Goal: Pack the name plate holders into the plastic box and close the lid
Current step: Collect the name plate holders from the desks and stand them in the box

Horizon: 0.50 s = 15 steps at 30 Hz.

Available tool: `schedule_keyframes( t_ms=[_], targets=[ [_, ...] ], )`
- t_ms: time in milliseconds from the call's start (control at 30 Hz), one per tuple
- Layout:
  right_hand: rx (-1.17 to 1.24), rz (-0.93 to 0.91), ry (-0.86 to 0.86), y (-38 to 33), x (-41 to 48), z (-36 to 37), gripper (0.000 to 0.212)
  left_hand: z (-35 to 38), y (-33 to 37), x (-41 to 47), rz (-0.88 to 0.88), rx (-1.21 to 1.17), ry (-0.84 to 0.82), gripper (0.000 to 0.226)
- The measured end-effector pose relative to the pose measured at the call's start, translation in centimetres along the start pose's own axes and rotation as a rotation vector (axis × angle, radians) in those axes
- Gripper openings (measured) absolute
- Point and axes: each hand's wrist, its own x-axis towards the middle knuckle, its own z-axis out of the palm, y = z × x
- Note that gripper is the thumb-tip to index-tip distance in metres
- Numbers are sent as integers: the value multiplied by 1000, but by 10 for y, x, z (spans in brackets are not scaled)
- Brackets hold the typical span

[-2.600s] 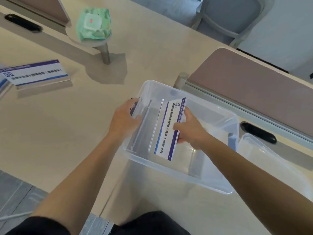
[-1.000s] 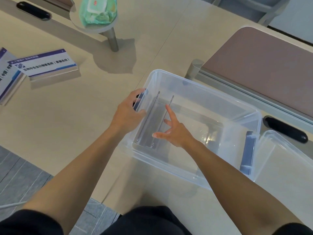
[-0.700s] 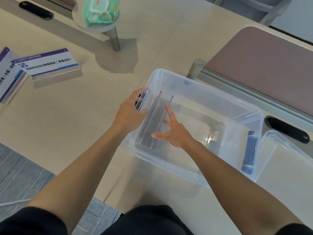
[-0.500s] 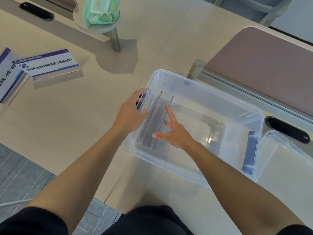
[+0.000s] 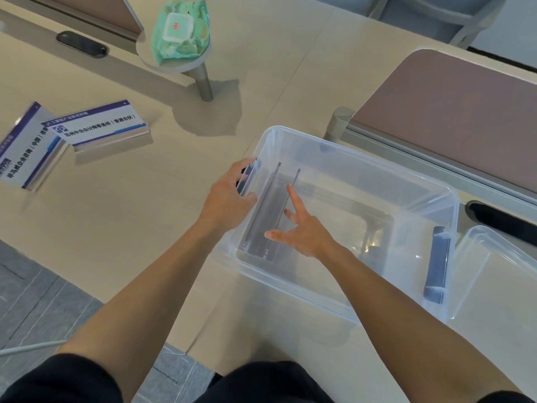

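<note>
A clear plastic box [image 5: 363, 167] stands open on the desk in front of me. Two name plate holders [image 5: 268, 210] stand on edge inside it, against its left end. My left hand [image 5: 228, 199] grips the box's left rim, thumb inside and fingers over the latch. My right hand [image 5: 302, 228] is inside the box with fingers spread, its fingertips touching the nearer holder. Two more name plate holders lie on the desk at far left: one with a white and purple card [image 5: 100, 126], and another [image 5: 27, 146] partly under it. The clear lid [image 5: 499, 274] lies right of the box.
A green pack of wet wipes [image 5: 181, 30] sits on a small round stand [image 5: 203, 80] at the back. A brown desk divider [image 5: 453, 112] runs behind the box to the right. Black cable grommets [image 5: 81, 44] are set into the desk. The desk edge and grey floor lie at lower left.
My right hand has set the holder it carried upright in the box beside the first and let go of it. It now stays with spread fingers against that holder. My left hand kept its grip.
</note>
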Motion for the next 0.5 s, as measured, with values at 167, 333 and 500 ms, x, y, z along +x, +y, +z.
schedule_keyframes(
  t_ms=[167,333,500],
  targets=[
    [-10,7,-28,-1,-1,-1,116,1,-5,3,20,6,10,67],
    [-44,39,129,-6,-27,-16,101,4,-2,-1,160,275,55,64],
    [-254,129,301,-2,-85,-56,49,7,10,-22,391,532,79,49]
  ],
)
